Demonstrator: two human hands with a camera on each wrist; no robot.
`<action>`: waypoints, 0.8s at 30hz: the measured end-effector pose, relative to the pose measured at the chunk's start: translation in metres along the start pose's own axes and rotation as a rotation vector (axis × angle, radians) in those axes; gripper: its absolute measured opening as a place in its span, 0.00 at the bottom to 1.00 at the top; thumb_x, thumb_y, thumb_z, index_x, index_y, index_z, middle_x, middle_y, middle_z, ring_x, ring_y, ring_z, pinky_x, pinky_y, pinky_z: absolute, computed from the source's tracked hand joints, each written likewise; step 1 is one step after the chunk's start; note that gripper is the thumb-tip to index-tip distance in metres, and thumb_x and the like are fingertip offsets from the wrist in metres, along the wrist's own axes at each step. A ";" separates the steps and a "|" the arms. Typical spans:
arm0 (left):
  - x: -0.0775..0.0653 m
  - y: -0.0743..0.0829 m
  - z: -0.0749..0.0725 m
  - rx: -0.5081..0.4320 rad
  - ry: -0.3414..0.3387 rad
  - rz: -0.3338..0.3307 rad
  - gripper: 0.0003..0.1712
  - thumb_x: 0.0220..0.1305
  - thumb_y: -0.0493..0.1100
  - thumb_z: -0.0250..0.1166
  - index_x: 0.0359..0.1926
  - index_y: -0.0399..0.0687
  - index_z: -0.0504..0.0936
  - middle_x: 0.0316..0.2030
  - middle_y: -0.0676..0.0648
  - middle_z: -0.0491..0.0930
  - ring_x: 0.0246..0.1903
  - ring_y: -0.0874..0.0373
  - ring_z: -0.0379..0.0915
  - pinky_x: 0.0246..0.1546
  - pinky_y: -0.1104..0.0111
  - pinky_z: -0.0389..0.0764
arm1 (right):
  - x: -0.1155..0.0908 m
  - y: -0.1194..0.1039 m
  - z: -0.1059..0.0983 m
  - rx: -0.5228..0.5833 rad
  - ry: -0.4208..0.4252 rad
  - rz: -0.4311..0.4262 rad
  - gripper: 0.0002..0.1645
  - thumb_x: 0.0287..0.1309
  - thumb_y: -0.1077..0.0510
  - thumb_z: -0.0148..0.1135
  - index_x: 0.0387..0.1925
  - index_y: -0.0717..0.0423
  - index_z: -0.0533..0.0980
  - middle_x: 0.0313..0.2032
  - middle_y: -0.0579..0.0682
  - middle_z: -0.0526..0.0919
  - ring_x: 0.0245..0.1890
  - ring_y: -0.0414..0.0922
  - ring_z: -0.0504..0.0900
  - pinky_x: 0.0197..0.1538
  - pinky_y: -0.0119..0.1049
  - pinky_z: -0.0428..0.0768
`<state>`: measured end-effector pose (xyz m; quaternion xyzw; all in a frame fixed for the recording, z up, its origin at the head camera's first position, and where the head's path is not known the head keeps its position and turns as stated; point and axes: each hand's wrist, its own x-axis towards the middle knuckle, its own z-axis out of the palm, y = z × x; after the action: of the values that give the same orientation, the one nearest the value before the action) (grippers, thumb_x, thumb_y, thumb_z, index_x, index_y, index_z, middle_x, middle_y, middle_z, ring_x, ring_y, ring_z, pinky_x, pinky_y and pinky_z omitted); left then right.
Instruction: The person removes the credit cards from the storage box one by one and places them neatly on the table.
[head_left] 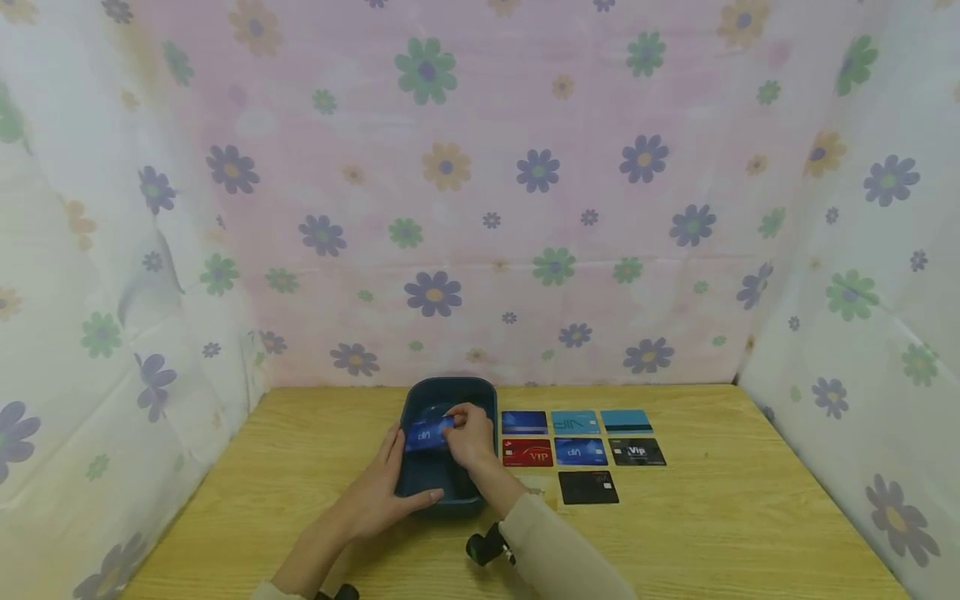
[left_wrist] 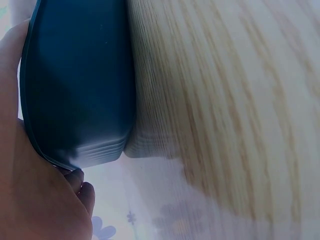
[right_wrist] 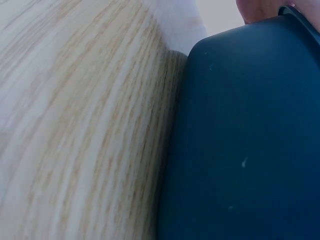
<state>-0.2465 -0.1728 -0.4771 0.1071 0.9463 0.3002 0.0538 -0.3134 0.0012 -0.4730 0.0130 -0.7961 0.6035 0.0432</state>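
A dark teal plastic box (head_left: 407, 490) stands on the wooden table. My left hand (head_left: 378, 492) holds its left side, with the thumb over the near end and the fingers along the rim. In the left wrist view, folded fingertips (left_wrist: 86, 194) show past the end of the box wall. Inside the box outline, my right hand (head_left: 474, 437) pinches a shiny blue card (head_left: 426, 435) by its right end. The card's left end comes close to the left fingertips. From the right wrist, only the outer wall of the box (right_wrist: 240, 135) and part of a hand appear.
Right of the box lie a dark blue card (head_left: 524, 422), two light blue cards, a red VIP card (head_left: 528, 452), another blue card (head_left: 581, 452), a black Vip card (head_left: 638, 452) and a plain black card (head_left: 588, 487). Flowered cloth (head_left: 480, 192) walls the table on three sides.
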 end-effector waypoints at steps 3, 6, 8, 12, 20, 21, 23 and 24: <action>0.000 0.000 0.000 -0.002 -0.001 -0.002 0.72 0.58 0.76 0.65 0.81 0.37 0.38 0.82 0.39 0.30 0.78 0.34 0.43 0.71 0.38 0.58 | 0.000 -0.001 0.000 -0.014 -0.003 -0.020 0.12 0.56 0.72 0.68 0.43 0.63 0.82 0.35 0.53 0.81 0.33 0.42 0.80 0.38 0.38 0.83; 0.001 0.000 0.000 0.004 -0.002 -0.001 0.72 0.58 0.76 0.65 0.81 0.37 0.38 0.82 0.40 0.30 0.77 0.34 0.43 0.71 0.38 0.59 | -0.001 -0.001 -0.001 -0.011 -0.008 -0.034 0.13 0.56 0.72 0.68 0.44 0.63 0.82 0.35 0.53 0.80 0.32 0.42 0.80 0.37 0.37 0.83; 0.001 -0.001 0.000 0.007 -0.002 -0.001 0.72 0.58 0.77 0.65 0.81 0.38 0.38 0.82 0.41 0.30 0.77 0.34 0.44 0.70 0.39 0.59 | -0.002 -0.001 -0.001 -0.005 -0.011 -0.042 0.13 0.56 0.72 0.68 0.44 0.63 0.82 0.35 0.53 0.80 0.32 0.41 0.80 0.37 0.37 0.83; 0.000 0.000 0.000 0.003 -0.002 0.000 0.72 0.58 0.76 0.65 0.81 0.38 0.38 0.82 0.40 0.30 0.77 0.34 0.44 0.70 0.38 0.59 | -0.002 -0.002 -0.003 0.026 -0.019 -0.056 0.14 0.57 0.72 0.68 0.46 0.65 0.82 0.35 0.55 0.81 0.32 0.42 0.81 0.36 0.38 0.84; 0.001 0.001 0.000 -0.006 0.001 0.003 0.72 0.58 0.76 0.66 0.81 0.38 0.38 0.82 0.39 0.31 0.77 0.33 0.45 0.70 0.38 0.60 | -0.004 -0.006 -0.009 0.034 -0.039 -0.065 0.13 0.60 0.70 0.68 0.47 0.63 0.82 0.35 0.50 0.80 0.32 0.41 0.78 0.37 0.35 0.83; 0.001 0.000 0.000 -0.005 0.002 0.002 0.72 0.58 0.76 0.66 0.81 0.37 0.38 0.82 0.39 0.31 0.77 0.33 0.45 0.70 0.39 0.61 | -0.005 -0.006 -0.010 0.040 -0.045 -0.076 0.13 0.60 0.70 0.68 0.47 0.64 0.82 0.35 0.51 0.80 0.32 0.41 0.78 0.36 0.36 0.83; 0.001 0.000 0.000 -0.003 0.003 0.000 0.72 0.58 0.76 0.66 0.81 0.37 0.38 0.82 0.38 0.32 0.77 0.33 0.46 0.70 0.39 0.61 | -0.006 -0.008 -0.013 0.053 -0.062 -0.088 0.13 0.60 0.71 0.67 0.47 0.65 0.82 0.35 0.51 0.80 0.32 0.41 0.78 0.37 0.36 0.83; 0.001 0.000 -0.001 -0.004 0.004 -0.001 0.72 0.58 0.75 0.66 0.81 0.37 0.38 0.82 0.38 0.32 0.77 0.33 0.46 0.69 0.39 0.61 | -0.006 -0.009 -0.015 0.056 -0.070 -0.094 0.13 0.60 0.71 0.67 0.48 0.66 0.82 0.35 0.52 0.80 0.32 0.41 0.78 0.37 0.36 0.83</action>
<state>-0.2478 -0.1726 -0.4764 0.1062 0.9459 0.3021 0.0523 -0.3057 0.0128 -0.4611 0.0729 -0.7784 0.6220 0.0433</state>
